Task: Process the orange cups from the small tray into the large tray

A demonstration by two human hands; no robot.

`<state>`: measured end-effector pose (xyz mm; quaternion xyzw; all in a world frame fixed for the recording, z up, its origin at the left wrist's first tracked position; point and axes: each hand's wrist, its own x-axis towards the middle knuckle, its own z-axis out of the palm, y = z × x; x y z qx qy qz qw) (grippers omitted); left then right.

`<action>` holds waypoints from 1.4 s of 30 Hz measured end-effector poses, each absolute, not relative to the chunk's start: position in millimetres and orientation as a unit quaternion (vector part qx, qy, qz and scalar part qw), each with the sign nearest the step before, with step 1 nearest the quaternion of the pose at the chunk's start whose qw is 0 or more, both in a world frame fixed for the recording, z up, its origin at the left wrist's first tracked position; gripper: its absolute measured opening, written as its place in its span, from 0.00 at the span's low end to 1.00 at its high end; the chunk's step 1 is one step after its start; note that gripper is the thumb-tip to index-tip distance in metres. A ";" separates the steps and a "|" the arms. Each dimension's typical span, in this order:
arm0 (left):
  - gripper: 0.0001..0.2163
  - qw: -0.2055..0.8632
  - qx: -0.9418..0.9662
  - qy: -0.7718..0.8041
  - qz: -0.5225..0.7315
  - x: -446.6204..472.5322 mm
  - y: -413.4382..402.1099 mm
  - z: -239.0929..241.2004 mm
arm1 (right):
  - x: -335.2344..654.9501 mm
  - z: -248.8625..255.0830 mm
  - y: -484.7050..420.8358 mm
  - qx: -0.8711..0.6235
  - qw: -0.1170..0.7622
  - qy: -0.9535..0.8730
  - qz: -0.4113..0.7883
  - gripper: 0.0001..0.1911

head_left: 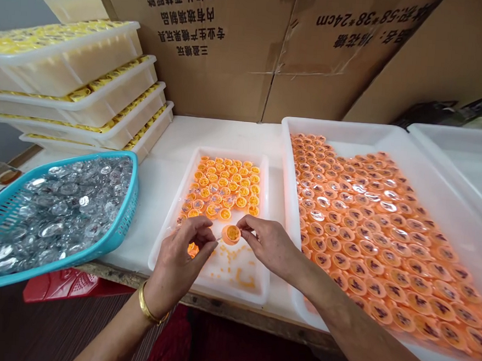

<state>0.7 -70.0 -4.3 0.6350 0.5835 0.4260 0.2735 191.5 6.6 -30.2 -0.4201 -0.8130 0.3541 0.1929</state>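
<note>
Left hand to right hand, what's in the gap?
In the head view, a small orange cup is between the left hand and the right hand.

From where I stand, the white tabletop (pixel 223 133) has a brown, worn near edge (pixel 264 315). A small white tray (pixel 259 283) sits at its middle, with a big white tray (pixel 388 140) just to the right. A stack of pale trays (pixel 99 80) rises at far left; nearer, a blue basket (pixel 127 225) overhangs the edge. Cardboard boxes (pixel 231 89) line the far side.
</note>
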 end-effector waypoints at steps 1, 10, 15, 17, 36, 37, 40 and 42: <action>0.12 0.265 0.645 0.583 0.416 1.6 -69.9 -2.6 | 192.4 -30.1 6.5 -0.423 0.194 -0.811 0.355 0.06; 0.01 0.407 0.626 0.590 0.308 11.3 -53.7 12.1 | 197.0 -29.5 8.3 -0.423 0.200 -0.812 0.348 0.06; 0.03 0.386 0.650 0.598 0.266 20.1 -31.8 8.9 | 194.9 -24.5 5.6 -0.422 0.183 -0.807 0.370 0.06; 0.04 0.340 0.689 0.589 0.249 22.7 -25.5 7.4 | 194.4 -22.7 4.5 -0.424 0.183 -0.798 0.388 0.06; 0.04 0.321 0.774 0.506 0.205 10.7 2.5 5.8 | 196.8 -23.4 5.1 -0.417 0.209 -0.741 0.483 0.06; 0.04 0.318 0.770 0.512 0.210 10.2 2.4 4.9 | 197.0 -24.4 5.3 -0.415 0.217 -0.730 0.497 0.06; 0.04 0.321 0.756 0.527 0.218 9.0 0.8 4.5 | 196.5 -27.2 5.6 -0.411 0.246 -0.688 0.546 0.05; 0.05 0.335 0.744 0.536 0.217 9.0 -0.4 5.2 | 195.5 -27.7 5.5 -0.405 0.264 -0.652 0.584 0.03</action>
